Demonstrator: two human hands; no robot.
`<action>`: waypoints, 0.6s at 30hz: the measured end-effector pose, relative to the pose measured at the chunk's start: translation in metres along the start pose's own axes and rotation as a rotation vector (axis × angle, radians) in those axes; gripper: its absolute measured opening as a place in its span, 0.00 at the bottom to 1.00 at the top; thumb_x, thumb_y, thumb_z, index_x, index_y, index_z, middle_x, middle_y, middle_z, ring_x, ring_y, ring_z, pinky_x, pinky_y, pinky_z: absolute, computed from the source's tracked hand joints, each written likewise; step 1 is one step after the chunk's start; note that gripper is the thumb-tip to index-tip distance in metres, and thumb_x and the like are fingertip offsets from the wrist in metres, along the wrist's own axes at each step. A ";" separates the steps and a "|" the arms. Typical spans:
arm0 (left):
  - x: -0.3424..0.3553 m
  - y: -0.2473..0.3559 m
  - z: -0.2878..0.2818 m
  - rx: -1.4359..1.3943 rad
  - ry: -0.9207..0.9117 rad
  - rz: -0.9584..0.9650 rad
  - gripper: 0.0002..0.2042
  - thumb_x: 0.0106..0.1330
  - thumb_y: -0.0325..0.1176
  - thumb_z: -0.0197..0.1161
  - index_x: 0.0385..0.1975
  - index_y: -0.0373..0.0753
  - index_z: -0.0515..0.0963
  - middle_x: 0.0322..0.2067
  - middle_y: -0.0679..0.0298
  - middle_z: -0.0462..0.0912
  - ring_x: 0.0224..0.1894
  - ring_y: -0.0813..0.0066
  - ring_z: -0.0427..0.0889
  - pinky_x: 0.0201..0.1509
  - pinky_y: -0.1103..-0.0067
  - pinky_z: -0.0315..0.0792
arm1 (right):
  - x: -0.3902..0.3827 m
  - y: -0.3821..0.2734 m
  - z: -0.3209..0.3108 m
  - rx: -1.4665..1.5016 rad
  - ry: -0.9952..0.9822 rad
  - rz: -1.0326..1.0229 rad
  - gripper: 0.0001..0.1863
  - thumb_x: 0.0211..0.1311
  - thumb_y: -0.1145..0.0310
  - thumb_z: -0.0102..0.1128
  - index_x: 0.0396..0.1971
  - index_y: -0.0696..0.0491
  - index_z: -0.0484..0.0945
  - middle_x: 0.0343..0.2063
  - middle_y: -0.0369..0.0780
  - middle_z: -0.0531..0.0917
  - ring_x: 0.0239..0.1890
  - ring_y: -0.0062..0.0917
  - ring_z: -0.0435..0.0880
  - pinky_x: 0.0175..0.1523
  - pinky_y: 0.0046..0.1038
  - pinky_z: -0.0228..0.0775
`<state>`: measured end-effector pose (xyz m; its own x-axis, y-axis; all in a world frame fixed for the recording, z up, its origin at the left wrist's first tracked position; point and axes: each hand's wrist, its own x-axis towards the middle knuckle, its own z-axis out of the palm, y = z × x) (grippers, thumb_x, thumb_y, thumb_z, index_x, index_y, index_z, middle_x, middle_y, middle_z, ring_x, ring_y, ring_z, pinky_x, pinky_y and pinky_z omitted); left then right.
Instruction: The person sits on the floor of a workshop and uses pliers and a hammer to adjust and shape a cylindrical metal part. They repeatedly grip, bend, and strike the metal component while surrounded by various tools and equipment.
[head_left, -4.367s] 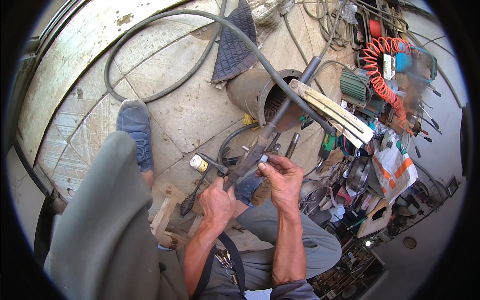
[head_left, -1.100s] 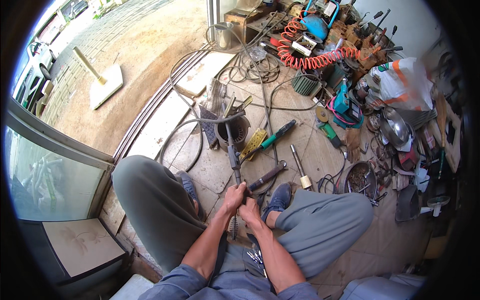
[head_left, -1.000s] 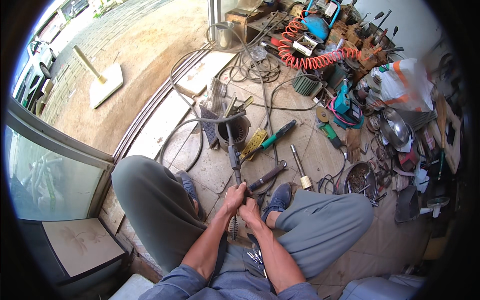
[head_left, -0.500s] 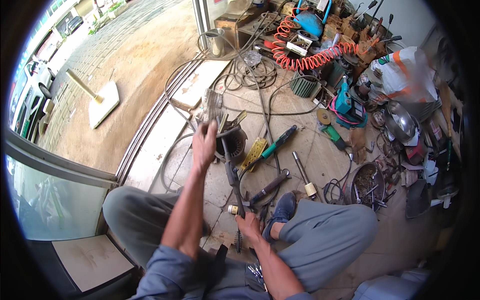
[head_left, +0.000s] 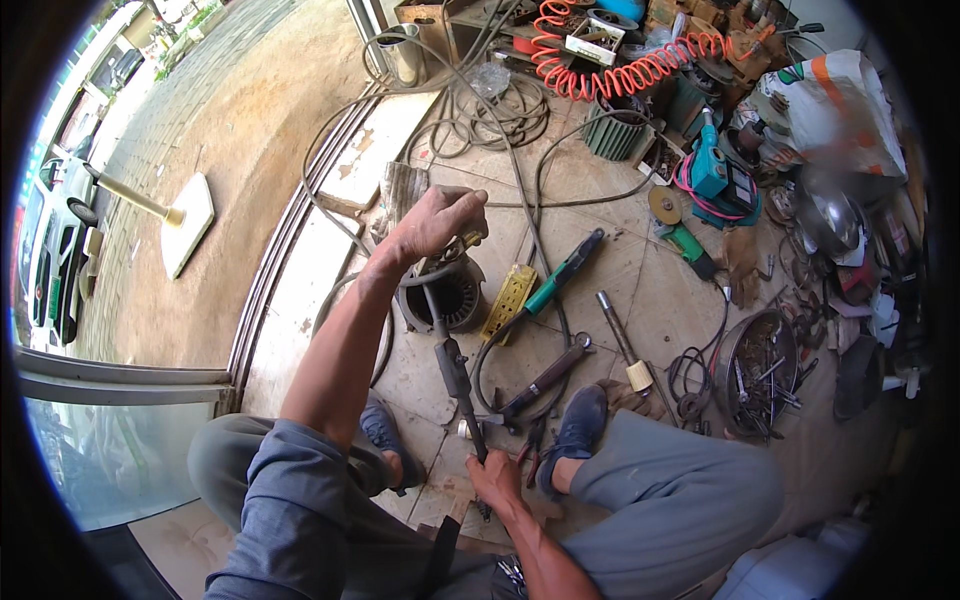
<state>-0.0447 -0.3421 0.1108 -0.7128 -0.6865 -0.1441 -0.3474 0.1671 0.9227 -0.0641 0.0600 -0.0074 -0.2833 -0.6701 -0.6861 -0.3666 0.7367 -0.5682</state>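
Note:
A dark, round motor housing [head_left: 460, 305] with a finned-looking inner ring stands on the tiles before me. My left hand [head_left: 440, 220] is closed above its top rim, fingers curled down; what they hold is hidden, though metal pieces show just below. In my right hand [head_left: 497, 480], near my right shoe, is the lower end of a long black rod-shaped tool [head_left: 453, 368]. It slants up from my fist, thickens midway, and its thin far end reaches the housing's near side. A pale, ridged roll-like piece [head_left: 403, 195] lies behind my left hand.
To the right lie a yellow power strip [head_left: 508, 302], a green-handled tool [head_left: 565, 270], an angle grinder [head_left: 685, 245], a metal rod [head_left: 622, 335] and a bowl of bolts [head_left: 757, 372]. Cables [head_left: 500, 130] loop behind. A red coiled hose [head_left: 640, 72] hangs at the back.
My left hand has come over the housing from its left side and curled its fingers down. The right hand still grips the black tool near its lower end. The view has shifted slightly.

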 end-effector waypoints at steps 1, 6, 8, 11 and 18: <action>-0.003 -0.001 0.001 -0.065 0.057 -0.015 0.26 0.77 0.54 0.52 0.32 0.33 0.80 0.23 0.65 0.83 0.26 0.81 0.76 0.33 0.80 0.70 | -0.003 -0.005 -0.001 0.003 0.010 -0.018 0.22 0.61 0.52 0.60 0.27 0.60 0.81 0.22 0.54 0.82 0.30 0.50 0.86 0.35 0.46 0.73; -0.024 0.009 -0.028 -0.425 0.404 -0.035 0.21 0.77 0.50 0.53 0.30 0.38 0.75 0.29 0.55 0.86 0.30 0.70 0.84 0.42 0.73 0.80 | 0.000 0.001 0.000 0.032 0.021 -0.038 0.23 0.62 0.53 0.61 0.26 0.61 0.81 0.21 0.54 0.81 0.28 0.49 0.85 0.34 0.45 0.71; -0.044 0.000 -0.070 -0.659 0.598 0.204 0.17 0.76 0.46 0.55 0.30 0.38 0.74 0.34 0.50 0.87 0.35 0.63 0.87 0.48 0.68 0.82 | 0.002 0.001 -0.004 0.022 0.011 -0.057 0.23 0.62 0.52 0.61 0.27 0.62 0.80 0.20 0.54 0.81 0.28 0.49 0.85 0.34 0.45 0.72; -0.085 -0.008 -0.127 -0.711 0.921 0.232 0.15 0.74 0.42 0.57 0.41 0.33 0.75 0.40 0.45 0.87 0.42 0.56 0.88 0.53 0.66 0.82 | 0.000 -0.003 -0.015 0.062 0.028 -0.019 0.24 0.62 0.52 0.62 0.27 0.63 0.80 0.21 0.54 0.81 0.29 0.48 0.85 0.35 0.46 0.72; -0.213 -0.182 -0.218 -0.933 1.328 0.044 0.13 0.72 0.40 0.61 0.28 0.44 0.67 0.40 0.46 0.87 0.44 0.53 0.89 0.45 0.65 0.86 | -0.007 -0.026 -0.018 0.057 -0.051 0.038 0.23 0.62 0.53 0.62 0.28 0.62 0.81 0.20 0.54 0.81 0.29 0.48 0.85 0.36 0.45 0.72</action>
<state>0.3034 -0.3805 0.0511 0.4600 -0.8702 -0.1763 0.4811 0.0774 0.8733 -0.0683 0.0440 0.0202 -0.2501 -0.6370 -0.7292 -0.3050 0.7666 -0.5651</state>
